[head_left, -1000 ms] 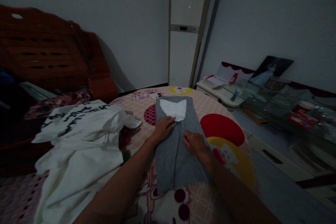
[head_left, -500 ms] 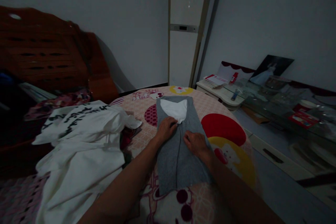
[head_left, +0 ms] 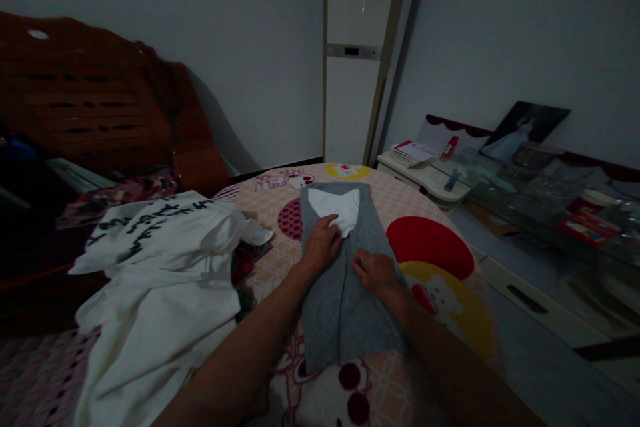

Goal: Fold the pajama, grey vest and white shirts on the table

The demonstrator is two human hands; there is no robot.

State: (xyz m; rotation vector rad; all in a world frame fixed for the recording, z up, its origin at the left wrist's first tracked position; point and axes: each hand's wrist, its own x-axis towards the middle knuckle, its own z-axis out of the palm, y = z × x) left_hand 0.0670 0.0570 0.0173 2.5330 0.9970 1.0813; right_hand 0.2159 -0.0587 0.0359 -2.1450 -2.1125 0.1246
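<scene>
A grey knitted vest (head_left: pixel 345 307) with a white collar insert (head_left: pixel 334 207) lies flat and lengthwise on a patterned bedspread (head_left: pixel 440 260). My left hand (head_left: pixel 320 245) rests on the vest just below the white insert, fingers curled at the V of the neckline. My right hand (head_left: pixel 375 271) presses on the vest's right half a little lower, fingers bent against the knit. Whether either hand pinches the fabric is too dark to make out.
A heap of white garments with black lettering (head_left: pixel 150 267) lies to the left on the bed. A wooden headboard (head_left: pixel 100 100) stands behind it. A tall white floor air conditioner (head_left: pixel 355 60) is in the corner. At the right is a low cabinet (head_left: pixel 430 177) and a glass-topped table (head_left: pixel 550 200) with clutter.
My left hand has slid slightly up the vest toward the white insert. My right hand has stayed nearly in place. The view has shifted a little.
</scene>
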